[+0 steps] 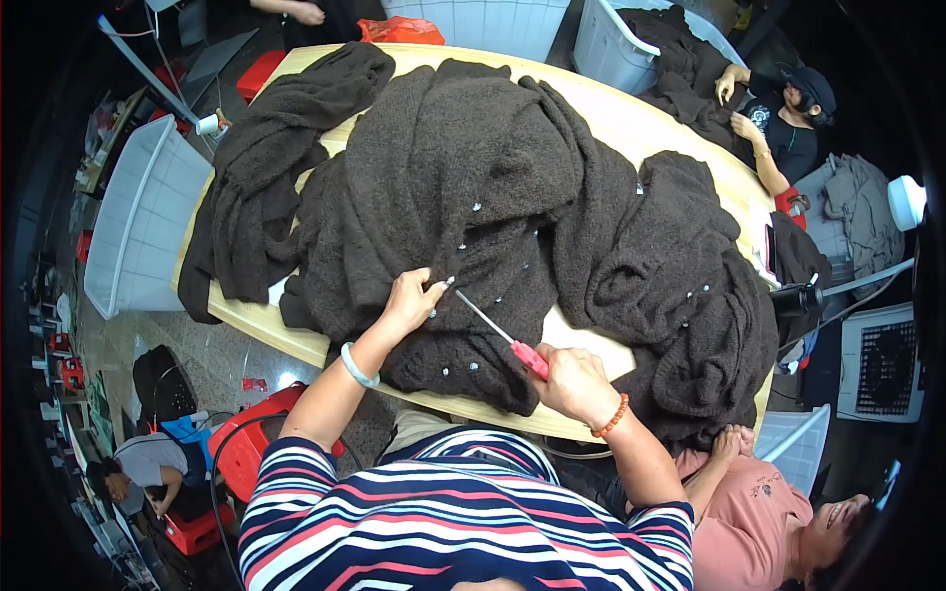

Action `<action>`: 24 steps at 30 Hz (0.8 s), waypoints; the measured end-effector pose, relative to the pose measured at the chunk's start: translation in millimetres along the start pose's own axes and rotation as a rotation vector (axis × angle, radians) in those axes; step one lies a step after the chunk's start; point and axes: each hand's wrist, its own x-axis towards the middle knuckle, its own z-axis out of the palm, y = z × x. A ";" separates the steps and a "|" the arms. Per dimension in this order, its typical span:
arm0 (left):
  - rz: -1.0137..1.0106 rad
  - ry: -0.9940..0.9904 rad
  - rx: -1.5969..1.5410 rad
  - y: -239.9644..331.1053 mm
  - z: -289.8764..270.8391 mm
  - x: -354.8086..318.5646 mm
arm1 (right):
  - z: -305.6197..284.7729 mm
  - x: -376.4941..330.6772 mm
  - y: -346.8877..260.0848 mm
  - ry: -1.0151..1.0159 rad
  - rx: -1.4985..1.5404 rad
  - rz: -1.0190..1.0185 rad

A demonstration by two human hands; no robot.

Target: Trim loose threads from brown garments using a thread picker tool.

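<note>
Head view: my left hand pinched the soft, floppy knit by a stud; my right hand gripped the screwdriver handle. I judged it heavy, snag-prone.

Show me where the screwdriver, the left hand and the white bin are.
screwdriver [529,359]: head view, red handle.
left hand [411,300]: head view, back of hand.
white bin [138,222]: head view, side wall.

Pale wooden table filling mid-frame. White plastic bins: one at left, two along the top edge. Red stools on glossy speckled floor, lower left. White fan at right edge.
</note>
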 end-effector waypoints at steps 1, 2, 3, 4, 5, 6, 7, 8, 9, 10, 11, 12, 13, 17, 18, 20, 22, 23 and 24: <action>0.090 0.065 0.246 6.2 -3.4 -0.2 | 2.9 -1.0 2.5 0.023 0.001 -0.051; 0.096 0.066 0.243 15.3 -3.5 0.3 | 4.8 -0.8 4.8 0.027 -0.003 -0.049; 0.286 0.286 0.321 27.1 -1.9 1.8 | 6.5 -0.2 7.3 0.062 0.015 -0.028; 0.474 0.510 0.397 43.6 -1.9 3.6 | 7.4 1.0 9.3 0.096 0.034 -0.008; 0.496 0.526 0.499 54.8 -2.0 8.9 | 8.3 1.5 9.5 0.099 0.030 -0.013; 0.527 0.557 0.515 65.0 2.0 18.3 | 8.9 1.5 9.9 0.096 0.052 0.007; 0.557 0.585 0.531 73.9 5.7 28.7 | 9.1 1.7 9.9 0.092 0.075 0.027; 0.551 0.580 0.511 77.0 9.1 41.1 | 7.5 2.7 9.8 0.092 0.070 0.020; 0.546 0.574 0.491 73.3 12.8 56.5 | 5.7 3.5 9.8 0.114 0.070 0.014; 0.571 0.553 0.437 63.2 16.4 75.7 | 3.1 4.3 10.2 0.136 0.071 0.013; 0.579 0.476 0.292 57.7 16.5 89.4 | -2.2 5.2 9.6 0.137 0.068 0.013; 0.584 0.437 0.118 50.6 16.3 100.6 | -10.9 6.9 6.9 0.153 0.073 0.058; 0.588 0.389 -0.055 46.5 16.4 105.4 | -18.0 7.6 4.6 0.169 0.081 0.107; 0.140 0.072 -0.871 33.0 10.3 103.1 | -26.9 14.9 4.8 0.124 -0.006 0.106; 0.145 0.091 -0.965 27.8 15.3 102.1 | -23.8 14.3 5.5 0.027 -0.022 0.074; 0.109 0.061 -1.093 30.1 20.5 93.8 | -9.5 12.5 11.7 -0.088 -0.052 -0.048; 0.072 0.022 -1.257 28.5 25.2 87.2 | -9.0 11.6 12.1 -0.086 -0.027 -0.020; 0.079 0.022 -1.241 16.2 29.5 89.3 | -10.9 11.6 11.4 -0.080 -0.007 0.007; 0.118 0.058 -1.290 9.1 34.4 88.9 | -14.8 11.4 10.7 -0.043 0.042 0.029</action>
